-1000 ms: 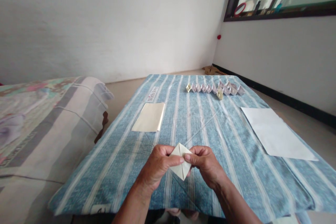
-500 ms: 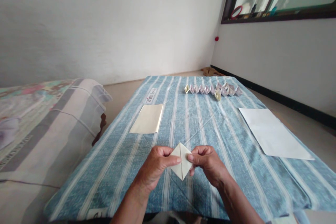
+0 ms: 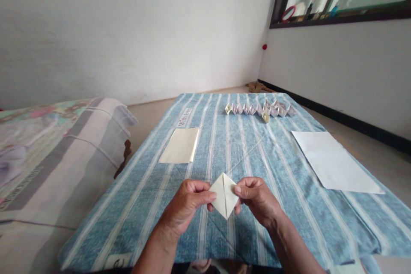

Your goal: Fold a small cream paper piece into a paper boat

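A small cream folded paper (image 3: 225, 199), diamond-shaped with a crease or seam running from its top point to its bottom point, is held up above the near part of the table. My left hand (image 3: 189, 201) pinches its left corner, thumb on top and fingers behind. At the opposite corner my right hand (image 3: 257, 199) grips it the same way, with some fingertips showing below the edge. The paper's underside is hidden from view.
Blue striped cloth (image 3: 257, 154) covers the table. Cream paper sheets (image 3: 179, 145) lie left of centre, a white sheet (image 3: 334, 160) at the right. Several small folded paper shapes (image 3: 247, 109) stand in a row at the far end. A cloth-covered bed (image 3: 80, 158) is at left.
Both thumbs have slid outward from the middle of the folded paper to its side corners, so more of its face shows. The paper has moved slightly to the right.
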